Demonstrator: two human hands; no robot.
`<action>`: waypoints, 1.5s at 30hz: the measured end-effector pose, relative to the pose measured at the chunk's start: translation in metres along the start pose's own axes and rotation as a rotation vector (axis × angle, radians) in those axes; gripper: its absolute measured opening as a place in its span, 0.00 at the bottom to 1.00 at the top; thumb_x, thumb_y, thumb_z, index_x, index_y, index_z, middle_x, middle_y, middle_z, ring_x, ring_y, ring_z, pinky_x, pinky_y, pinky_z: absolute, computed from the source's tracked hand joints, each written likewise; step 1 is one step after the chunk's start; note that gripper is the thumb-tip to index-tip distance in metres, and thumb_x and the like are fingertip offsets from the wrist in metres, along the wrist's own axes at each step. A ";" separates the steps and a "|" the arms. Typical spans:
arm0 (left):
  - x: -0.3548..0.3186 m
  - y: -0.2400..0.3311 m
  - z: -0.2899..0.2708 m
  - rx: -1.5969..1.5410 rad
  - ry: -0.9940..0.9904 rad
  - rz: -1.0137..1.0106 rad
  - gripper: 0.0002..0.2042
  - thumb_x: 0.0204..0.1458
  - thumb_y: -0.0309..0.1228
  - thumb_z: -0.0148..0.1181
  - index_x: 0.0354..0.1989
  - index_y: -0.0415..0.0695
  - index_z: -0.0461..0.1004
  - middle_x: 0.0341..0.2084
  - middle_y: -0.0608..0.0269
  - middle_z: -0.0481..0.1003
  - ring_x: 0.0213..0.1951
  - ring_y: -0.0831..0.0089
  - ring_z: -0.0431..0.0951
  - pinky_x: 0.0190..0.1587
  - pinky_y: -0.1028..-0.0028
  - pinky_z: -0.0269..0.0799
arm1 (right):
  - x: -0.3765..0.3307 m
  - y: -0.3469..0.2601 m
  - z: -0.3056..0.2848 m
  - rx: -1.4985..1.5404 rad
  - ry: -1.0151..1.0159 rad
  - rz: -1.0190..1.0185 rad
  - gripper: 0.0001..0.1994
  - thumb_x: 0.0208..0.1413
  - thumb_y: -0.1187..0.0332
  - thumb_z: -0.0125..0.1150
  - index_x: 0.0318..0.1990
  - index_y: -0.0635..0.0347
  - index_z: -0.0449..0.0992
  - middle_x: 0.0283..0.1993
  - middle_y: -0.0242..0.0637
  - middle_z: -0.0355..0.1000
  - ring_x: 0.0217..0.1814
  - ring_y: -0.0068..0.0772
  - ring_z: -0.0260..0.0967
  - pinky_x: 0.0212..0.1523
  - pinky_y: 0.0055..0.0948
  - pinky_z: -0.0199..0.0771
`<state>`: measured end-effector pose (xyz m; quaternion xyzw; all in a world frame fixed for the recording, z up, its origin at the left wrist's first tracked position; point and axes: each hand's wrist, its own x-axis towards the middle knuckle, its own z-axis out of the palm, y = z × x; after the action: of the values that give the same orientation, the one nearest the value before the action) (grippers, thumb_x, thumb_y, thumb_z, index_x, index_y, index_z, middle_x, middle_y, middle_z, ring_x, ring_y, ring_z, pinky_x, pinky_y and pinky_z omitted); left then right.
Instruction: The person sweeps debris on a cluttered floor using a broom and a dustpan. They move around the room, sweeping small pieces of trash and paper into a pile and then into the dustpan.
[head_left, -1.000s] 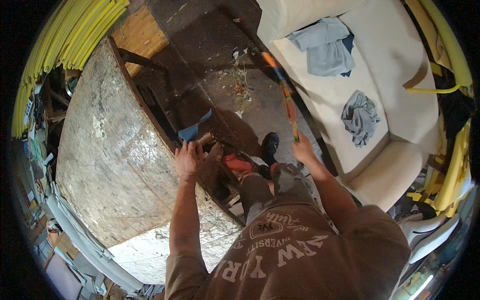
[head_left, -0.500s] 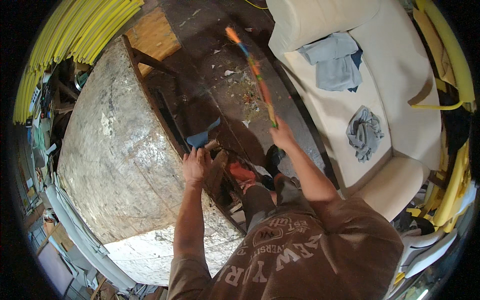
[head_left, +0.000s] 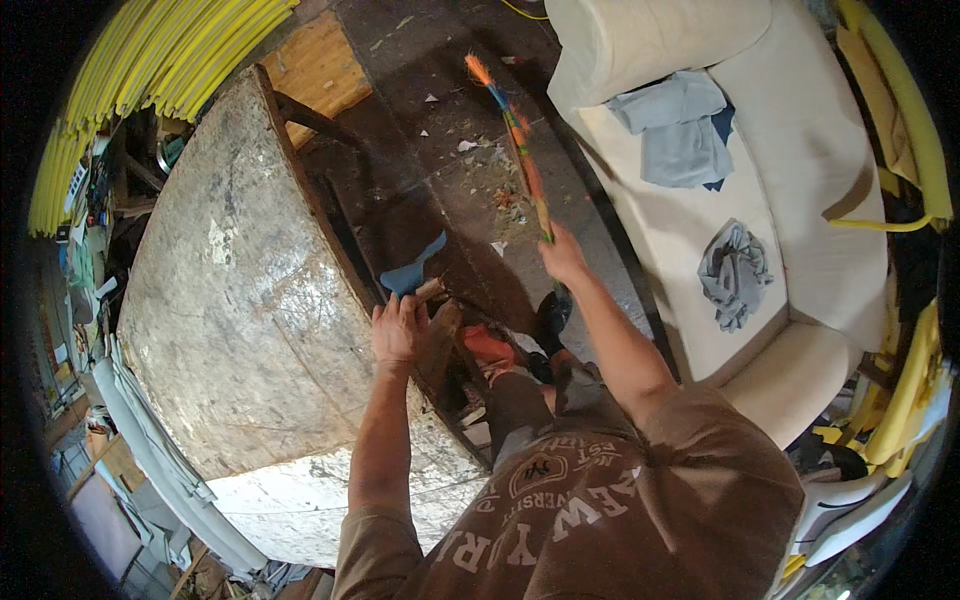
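Observation:
My right hand (head_left: 565, 254) is closed round the lower end of a long, thin stick (head_left: 520, 150) with orange, blue and green bands. The stick slants up and away over the floor, and its frayed-looking orange tip points to the far side. At the edge of a worn, whitish worktable (head_left: 240, 290), my left hand (head_left: 398, 328) has its fingers bent around a blue cloth scrap (head_left: 407, 277). The scrap sticks out past the table edge. Next to those fingers is a short brown roll or peg (head_left: 431, 290), whose kind I cannot make out.
To the right stands a cream sofa (head_left: 830, 200) with folded grey cloth (head_left: 685, 130) and a crumpled grey cloth (head_left: 735, 275) on it. Debris (head_left: 505, 195) litters the dark floor. Yellow strips (head_left: 180, 55) are stacked at the far left. A red-orange item (head_left: 487, 346) lies below the table edge.
The whole view has shifted slightly. The blue scrap now shows a fuller, more joined shape beyond my left fingers. Both hands keep their grip, and the stick stays raised at much the same slant.

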<state>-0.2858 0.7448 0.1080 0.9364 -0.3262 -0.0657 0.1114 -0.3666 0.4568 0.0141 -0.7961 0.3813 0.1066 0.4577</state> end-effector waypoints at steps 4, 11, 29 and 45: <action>-0.006 -0.006 0.003 0.010 -0.032 -0.025 0.06 0.44 0.31 0.51 0.28 0.46 0.64 0.23 0.58 0.66 0.26 0.60 0.69 0.30 0.64 0.59 | -0.062 0.007 -0.030 -0.144 0.020 0.070 0.27 0.48 0.70 0.47 0.58 0.56 0.52 0.48 0.53 0.63 0.51 0.52 0.60 0.49 0.42 0.60; 0.009 0.009 -0.007 -0.013 0.017 0.056 0.05 0.43 0.30 0.52 0.29 0.47 0.64 0.24 0.59 0.67 0.26 0.60 0.69 0.30 0.65 0.59 | 0.061 0.029 0.004 -0.199 -0.063 0.289 0.23 0.49 0.70 0.48 0.55 0.59 0.57 0.38 0.46 0.68 0.38 0.44 0.68 0.37 0.38 0.67; 0.000 -0.002 -0.008 -0.062 -0.061 -0.040 0.08 0.45 0.34 0.51 0.31 0.46 0.64 0.28 0.57 0.67 0.30 0.59 0.69 0.36 0.64 0.61 | -0.129 0.029 -0.153 -0.520 -1.014 0.082 0.23 0.42 0.74 0.48 0.51 0.61 0.62 0.27 0.46 0.69 0.27 0.36 0.68 0.31 0.33 0.67; -0.002 -0.002 -0.009 -0.044 0.013 -0.049 0.07 0.43 0.33 0.51 0.29 0.46 0.64 0.25 0.59 0.66 0.30 0.62 0.69 0.33 0.65 0.60 | 0.083 -0.094 -0.077 -1.242 -0.743 -0.300 0.08 0.35 0.72 0.50 0.18 0.69 0.73 0.21 0.49 0.70 0.28 0.44 0.71 0.29 0.38 0.68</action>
<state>-0.2841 0.7494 0.1157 0.9419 -0.3009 -0.0696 0.1324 -0.2567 0.3793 0.0751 -0.8634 -0.0425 0.5017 0.0313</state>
